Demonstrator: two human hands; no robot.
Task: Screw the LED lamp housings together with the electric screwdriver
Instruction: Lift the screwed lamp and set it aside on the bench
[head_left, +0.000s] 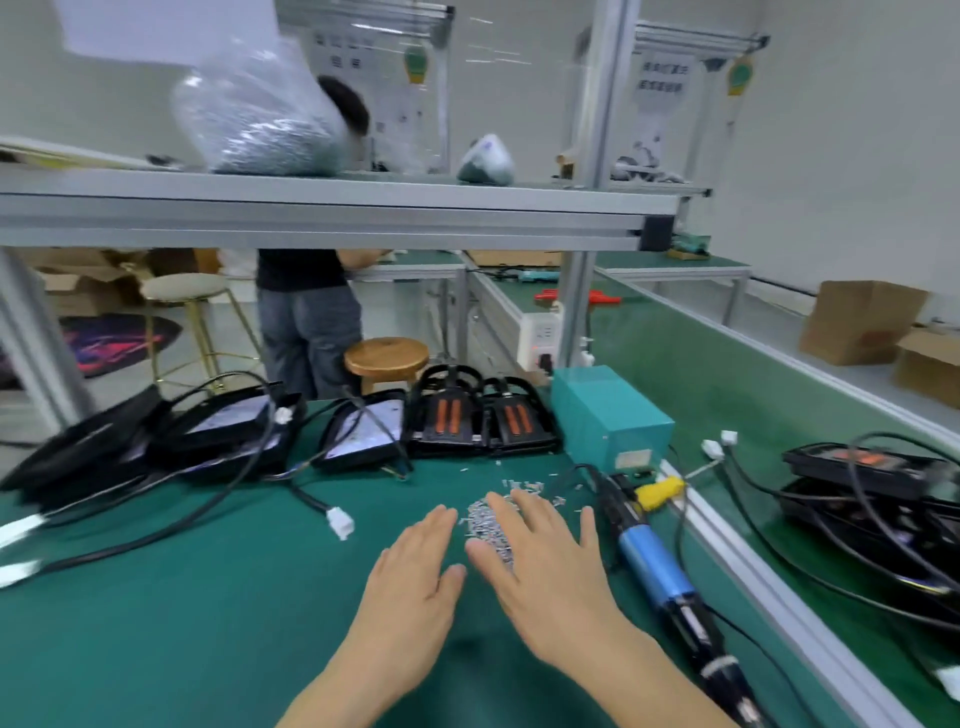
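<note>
A pile of small silver screws (485, 522) lies on the green mat. My left hand (415, 566) lies flat, fingers straight, just left of the pile. My right hand (545, 556) is spread flat over the pile's right side, fingers straight. The blue and black electric screwdriver (654, 561) lies on the mat right of my right hand, untouched. Black LED lamp housings stand along the mat's far edge: several at the left (218, 431), one in the middle (363, 431), two with orange strips (483, 418).
A teal power box (608, 415) stands behind the screwdriver. More housings with cables (872, 493) lie at the right beyond an aluminium rail. Black cables with white plugs (340, 522) cross the mat at left. A person (306, 301) stands beyond the bench. Bags of screws (260, 109) sit on the overhead shelf.
</note>
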